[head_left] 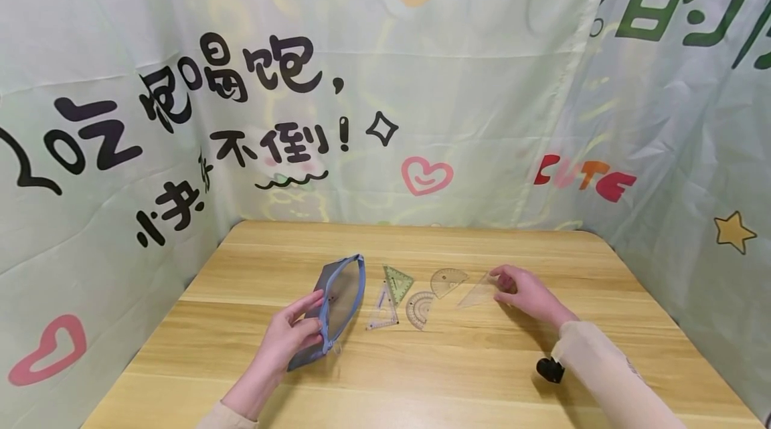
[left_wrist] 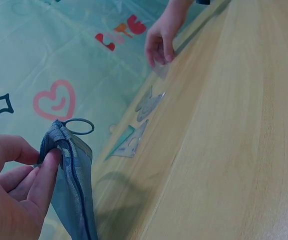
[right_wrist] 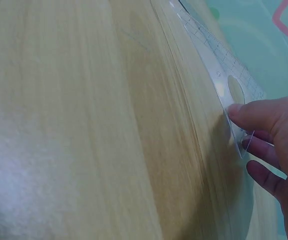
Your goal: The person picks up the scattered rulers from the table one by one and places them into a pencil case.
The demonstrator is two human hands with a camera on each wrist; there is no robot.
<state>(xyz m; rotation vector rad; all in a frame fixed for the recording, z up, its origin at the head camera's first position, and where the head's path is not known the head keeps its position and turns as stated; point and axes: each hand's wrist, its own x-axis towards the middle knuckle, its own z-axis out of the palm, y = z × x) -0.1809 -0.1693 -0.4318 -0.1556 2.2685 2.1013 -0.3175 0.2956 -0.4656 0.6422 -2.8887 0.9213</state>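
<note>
My left hand (head_left: 293, 334) pinches the near rim of a blue-grey zippered pouch (head_left: 312, 357), which stands tilted with its mouth gaping to the right. The zip pull ring (left_wrist: 80, 126) shows in the left wrist view. Over on the right, my right hand (head_left: 525, 293) holds a clear set square (right_wrist: 211, 60) by one end, thumb on one face and fingers behind. Between the hands lie a green set square (head_left: 400, 284), a clear set square (head_left: 385, 323) partly against it, and two clear protractors, one lower (head_left: 419, 310) and one upper (head_left: 448, 282).
The wooden table (head_left: 458, 375) reaches back to a printed cloth curtain (head_left: 385, 81) that hangs behind and at both sides. A black band mount (head_left: 549, 370) hangs under my right wrist.
</note>
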